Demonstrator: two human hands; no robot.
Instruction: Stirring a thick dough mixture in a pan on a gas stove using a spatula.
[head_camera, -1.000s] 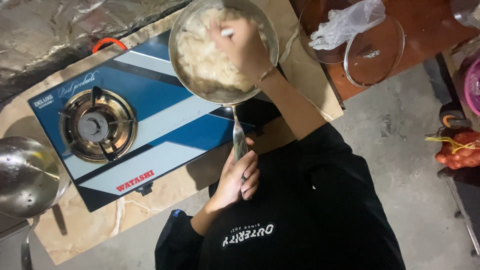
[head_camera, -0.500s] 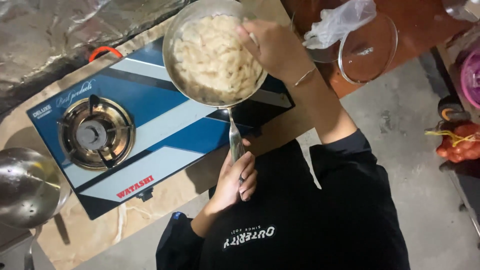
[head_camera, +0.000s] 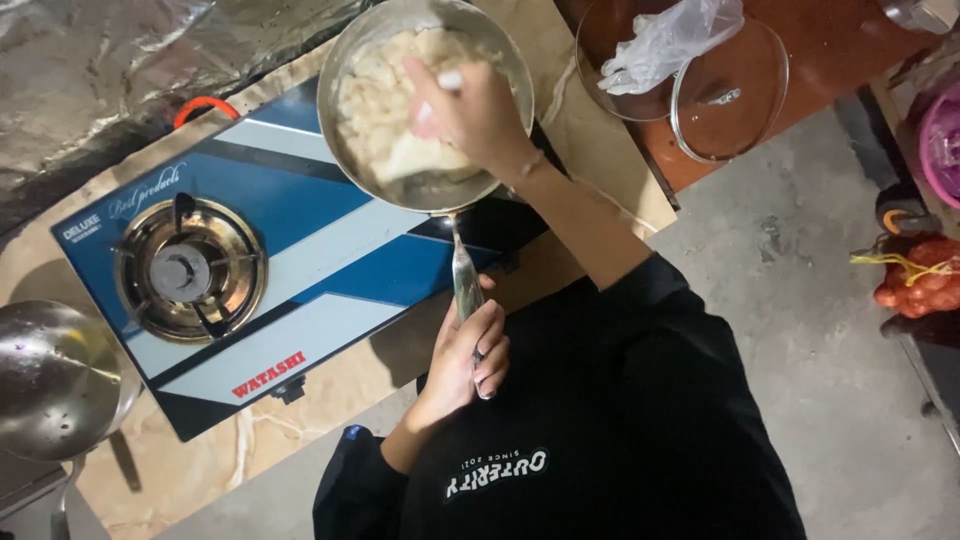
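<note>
A round steel pan (head_camera: 350, 60) full of pale, lumpy food (head_camera: 375, 100) sits on the right burner of a blue and white glass-top gas stove (head_camera: 300, 250). My right hand (head_camera: 475, 115) is over the pan, shut on a white spatula (head_camera: 410, 155) whose blade lies in the food. My left hand (head_camera: 468, 355) grips the end of the pan's metal handle (head_camera: 462, 270), which points toward my body. My black sleeves and shirt fill the bottom of the view.
The stove's left burner (head_camera: 190, 265) is bare. A steel bowl (head_camera: 50, 380) stands at the left edge. A glass lid (head_camera: 730, 90) and a crumpled plastic bag (head_camera: 670, 40) lie on a brown table at the top right. Foil (head_camera: 150, 50) lines the back. A net bag of red produce (head_camera: 920, 280) sits at the right.
My right hand has moved from the pan's far right rim toward its middle and near side, dragging the spatula through the food. My left hand stays on the handle.
</note>
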